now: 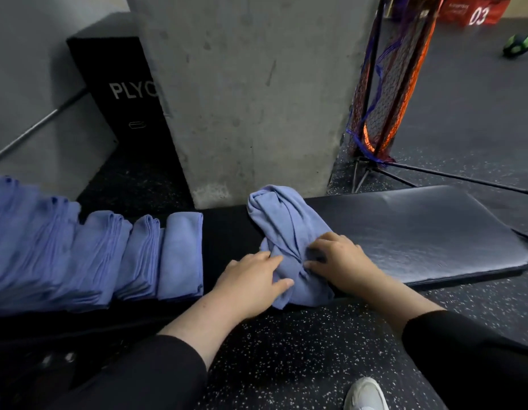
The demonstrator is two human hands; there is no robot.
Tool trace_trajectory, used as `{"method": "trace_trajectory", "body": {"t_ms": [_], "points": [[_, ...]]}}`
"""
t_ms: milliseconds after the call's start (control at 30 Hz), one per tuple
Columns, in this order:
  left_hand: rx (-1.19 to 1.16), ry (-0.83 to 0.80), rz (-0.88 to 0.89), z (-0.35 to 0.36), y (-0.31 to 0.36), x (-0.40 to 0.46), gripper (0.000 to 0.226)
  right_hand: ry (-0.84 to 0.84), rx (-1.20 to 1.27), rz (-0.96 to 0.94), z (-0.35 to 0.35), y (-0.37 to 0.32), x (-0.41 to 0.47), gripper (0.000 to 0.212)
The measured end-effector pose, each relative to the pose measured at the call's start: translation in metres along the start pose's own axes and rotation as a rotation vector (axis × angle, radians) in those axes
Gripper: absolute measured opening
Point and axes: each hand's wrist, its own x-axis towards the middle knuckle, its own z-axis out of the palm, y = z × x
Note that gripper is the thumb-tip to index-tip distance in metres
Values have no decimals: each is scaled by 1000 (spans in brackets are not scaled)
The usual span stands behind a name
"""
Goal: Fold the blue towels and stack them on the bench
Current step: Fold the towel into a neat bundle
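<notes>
A crumpled blue towel (pixel 282 229) lies bunched on the dark bench (pixel 419 232), its near end hanging over the front edge. My left hand (pixel 253 276) lies on the towel's left side with the thumb pressed into the cloth. My right hand (pixel 339 261) grips the towel's near right part, fingers curled into the folds. Several folded blue towels (pixel 109 255) stand in a leaning row on the bench to the left, the nearest one (pixel 182 253) a short gap from my left hand.
A concrete pillar (pixel 250 99) rises right behind the bench. A black plyo box (pixel 123 93) stands at the back left. A netted frame on thin legs (pixel 387 93) stands at the back right. Speckled rubber floor (pixel 301 350) and a white shoe (pixel 366 395) lie below.
</notes>
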Motion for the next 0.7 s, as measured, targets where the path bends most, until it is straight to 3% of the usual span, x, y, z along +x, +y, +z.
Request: {"method": "trace_trajectory", "body": {"t_ms": [100, 167, 300, 400, 467, 700], "points": [[63, 36, -3, 13, 0, 0, 74, 16, -16, -5, 2, 1, 0, 27], [88, 84, -15, 20, 2, 2, 71, 25, -22, -5, 4, -3, 0, 19], [108, 212, -24, 22, 2, 6, 37, 24, -21, 3, 5, -2, 1, 15], [89, 248, -23, 19, 0, 6, 9, 109, 186, 73, -4, 2, 3, 14], [48, 279, -43, 18, -2, 9, 2, 222, 343, 147, -16, 5, 5, 14], [-448, 547, -277, -10, -13, 19, 26, 595, 750, 288, -62, 15, 7, 18]]}}
